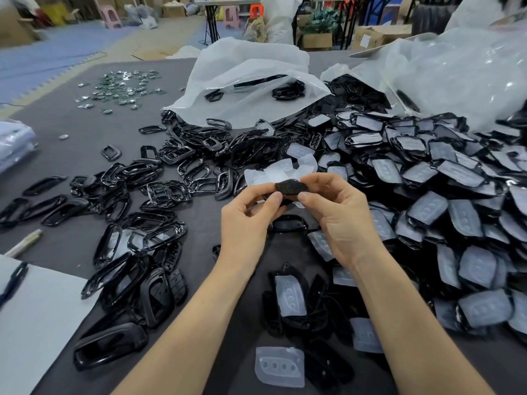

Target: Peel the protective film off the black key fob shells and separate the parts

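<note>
Both hands hold one black key fob shell (290, 186) above the dark table (71, 124). My left hand (247, 218) pinches its left end between thumb and fingers. My right hand (336, 215) pinches its right end. Behind the shell lies a small heap of whitish translucent film pieces (281, 170). A big pile of film-covered black shells (427, 178) fills the right side. Bare glossy black frames (159, 183) are scattered to the left.
An open clear plastic bag (245, 81) lies at the back centre and a larger one (456, 69) at the back right. Small shiny metal parts (122, 86) lie far left. White paper with a pen (34, 315) sits at the near left edge. Loose translucent pads (280, 366) lie near me.
</note>
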`<state>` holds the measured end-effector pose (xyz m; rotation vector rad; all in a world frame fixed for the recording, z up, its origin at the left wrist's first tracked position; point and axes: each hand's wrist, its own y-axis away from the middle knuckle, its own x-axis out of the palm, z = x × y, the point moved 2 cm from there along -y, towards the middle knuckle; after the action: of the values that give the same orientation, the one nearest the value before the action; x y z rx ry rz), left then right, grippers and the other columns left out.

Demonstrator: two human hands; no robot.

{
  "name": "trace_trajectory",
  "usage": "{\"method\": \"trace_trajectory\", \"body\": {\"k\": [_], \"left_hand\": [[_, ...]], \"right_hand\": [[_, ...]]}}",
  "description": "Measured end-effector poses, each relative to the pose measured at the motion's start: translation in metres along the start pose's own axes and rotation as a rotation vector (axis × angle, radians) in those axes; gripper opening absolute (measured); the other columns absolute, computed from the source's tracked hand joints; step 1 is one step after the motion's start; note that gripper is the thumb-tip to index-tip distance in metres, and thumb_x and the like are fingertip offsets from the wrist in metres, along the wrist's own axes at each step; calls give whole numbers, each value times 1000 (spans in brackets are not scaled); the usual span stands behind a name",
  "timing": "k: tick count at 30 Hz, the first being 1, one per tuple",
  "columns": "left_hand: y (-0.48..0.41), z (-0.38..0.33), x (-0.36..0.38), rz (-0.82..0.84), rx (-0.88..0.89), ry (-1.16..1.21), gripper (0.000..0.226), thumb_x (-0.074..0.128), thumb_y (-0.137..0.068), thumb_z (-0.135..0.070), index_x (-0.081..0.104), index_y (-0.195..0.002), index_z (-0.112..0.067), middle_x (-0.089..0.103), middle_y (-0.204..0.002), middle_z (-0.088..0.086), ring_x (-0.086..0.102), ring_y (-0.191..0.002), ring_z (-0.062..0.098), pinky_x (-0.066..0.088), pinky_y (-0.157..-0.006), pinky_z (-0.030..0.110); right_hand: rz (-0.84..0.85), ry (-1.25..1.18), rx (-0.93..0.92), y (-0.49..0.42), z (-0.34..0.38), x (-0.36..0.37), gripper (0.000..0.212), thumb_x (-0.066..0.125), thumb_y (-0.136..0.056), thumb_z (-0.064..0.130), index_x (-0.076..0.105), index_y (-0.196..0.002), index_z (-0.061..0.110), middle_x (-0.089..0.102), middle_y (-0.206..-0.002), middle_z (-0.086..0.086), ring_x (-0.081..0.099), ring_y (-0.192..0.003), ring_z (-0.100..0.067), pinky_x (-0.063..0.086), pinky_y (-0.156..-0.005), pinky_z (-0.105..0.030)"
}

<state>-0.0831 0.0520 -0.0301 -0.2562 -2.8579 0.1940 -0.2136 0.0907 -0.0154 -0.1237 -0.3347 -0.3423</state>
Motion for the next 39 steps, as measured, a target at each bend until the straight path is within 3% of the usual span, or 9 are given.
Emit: {"method": "trace_trajectory", "body": {"k": [5,11,18,25,34,39], "left_hand": [[-1,0,1,0,-5,-18,8,64,-89,0,69,-91,-5,72,-82,3,72,-78,12,56,-70,20],[-1,1,0,16,-3,-55,10,65,-89,-3,69,-85,-12,73,-76,-4,72,-76,10,56,-68,20],[-2,2,0,10,-3,-74,13,65,-89,-2,67,-81,-13,71,-70,-7,70,-69,6,55,-64,17],[-1,1,0,25,-6,-45,13,61,-92,-5,68,-82,-11,72,-72,-4,69,-69,8,55,-64,19],[1,0,2,67,14,-69,11,62,-91,-9,67,-82,-12,72,-71,-6,68,-69,5,54,-60,20],[1,-1,2,71,1,-59,8,61,-92,-7,66,-85,-8,73,-74,-2,69,-71,9,54,-58,21]], "right_hand": [[-17,-34,21,-1,0,0,25,62,-80,-13,67,-87,11,71,-81,-3,66,-86,-21,54,-80,-22],[-15,-149,95,0,1,1,16,61,-82,-12,60,-91,1,73,-73,-8,72,-68,-17,54,-65,-17],[2,-98,141,0,0,2,3,63,-86,0,65,-87,-1,73,-80,-14,72,-71,-21,54,-68,-17],[13,-93,160,3,2,2,30,49,-97,7,74,-79,4,73,-75,-14,71,-66,-21,55,-61,-18],[-6,-136,340,3,2,3,45,55,-94,16,75,-54,13,69,-59,-3,64,-48,-8,49,-45,-13],[-19,-147,382,1,0,1,45,57,-93,18,74,-52,12,67,-56,-2,61,-45,-6,48,-43,-13]]}}
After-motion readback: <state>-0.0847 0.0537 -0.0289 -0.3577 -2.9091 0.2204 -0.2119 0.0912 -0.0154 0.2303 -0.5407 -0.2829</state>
